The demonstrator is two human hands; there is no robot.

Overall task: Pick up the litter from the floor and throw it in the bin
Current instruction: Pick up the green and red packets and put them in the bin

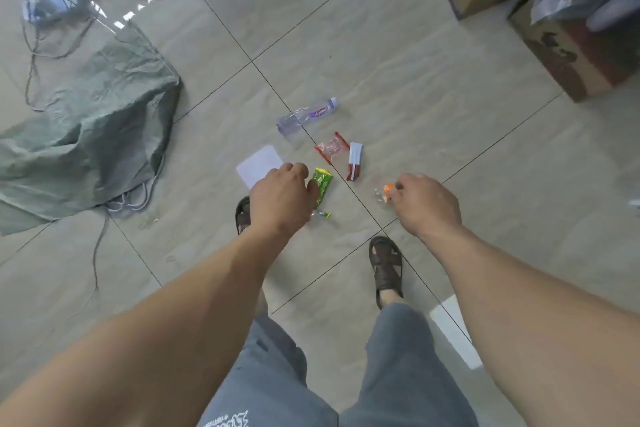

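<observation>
The left hand [280, 198] covers one end of a green wrapper [322, 185], fingers curled (whether it grips, I cannot tell). The right hand [427, 206] pinches an orange wrapper [388, 191], half hidden. On the floor [415, 87]: one bottle [306, 114], one white card [259, 165], two more wrappers, one tiny scrap [323, 214].

My left hand [278, 196] hangs over the near-centre floor [415, 80], my right hand [427, 206] to its right. A wrapper [322, 185] lies just right of my left hand, a small scrap [323, 214] near of it. A paper sheet [259, 165] lies just beyond my left hand. Farther off lie a bottle [306, 114], then a clear packet [331, 148] and a sachet [355, 161] to its right. A sack [93, 121] lies far left; boxes [568, 45] stand far right. A small packet [386, 192] sits at my right fingertips.
</observation>
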